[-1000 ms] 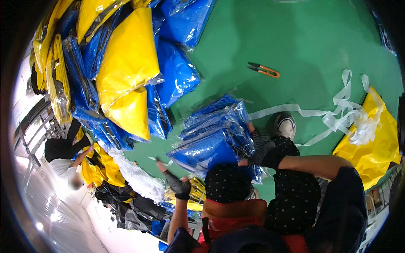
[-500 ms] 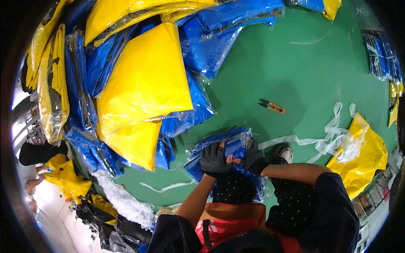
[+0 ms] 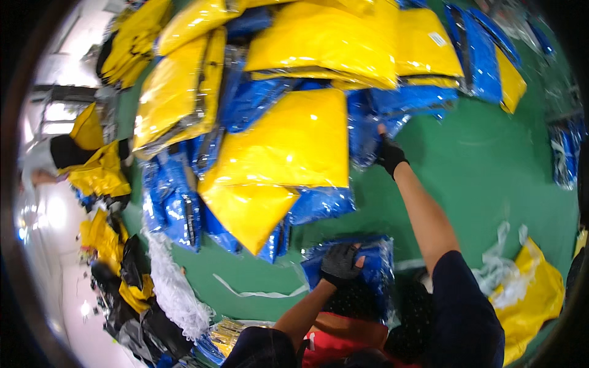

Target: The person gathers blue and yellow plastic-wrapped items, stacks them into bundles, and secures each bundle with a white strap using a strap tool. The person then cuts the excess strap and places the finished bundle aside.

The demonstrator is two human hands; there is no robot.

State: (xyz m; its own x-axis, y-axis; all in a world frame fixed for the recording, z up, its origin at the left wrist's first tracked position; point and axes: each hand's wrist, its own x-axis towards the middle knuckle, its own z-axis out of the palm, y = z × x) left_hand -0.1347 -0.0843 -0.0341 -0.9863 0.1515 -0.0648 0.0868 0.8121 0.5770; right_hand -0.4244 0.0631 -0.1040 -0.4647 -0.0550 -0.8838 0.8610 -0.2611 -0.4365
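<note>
A stack of folded blue packets in clear plastic (image 3: 379, 257) lies across my lap. My left hand (image 3: 341, 264), in a dark glove with bare fingertips, rests on it with its fingers curled over the top packet. My right arm stretches forward, and the gloved right hand (image 3: 391, 154) is at the edge of another blue packet (image 3: 363, 138) in the pile ahead. One bare fingertip of it points out along that packet; its other fingers are mostly hidden. Left of this hand, a large yellow packet (image 3: 288, 147) lies on top of blue ones.
More yellow packets (image 3: 325, 43) and blue packets (image 3: 478, 58) are heaped at the back. A yellow sheet (image 3: 534, 300) with white ribbon (image 3: 494, 270) lies at right on the green floor (image 3: 485, 165). White stringy material (image 3: 172, 288) lies at left. Another person (image 3: 46, 162) is at far left.
My right hand has left the lap stack and reached forward to the pile. My left hand stays on the stack. The view has shifted; the orange-handled thread snips no longer show.
</note>
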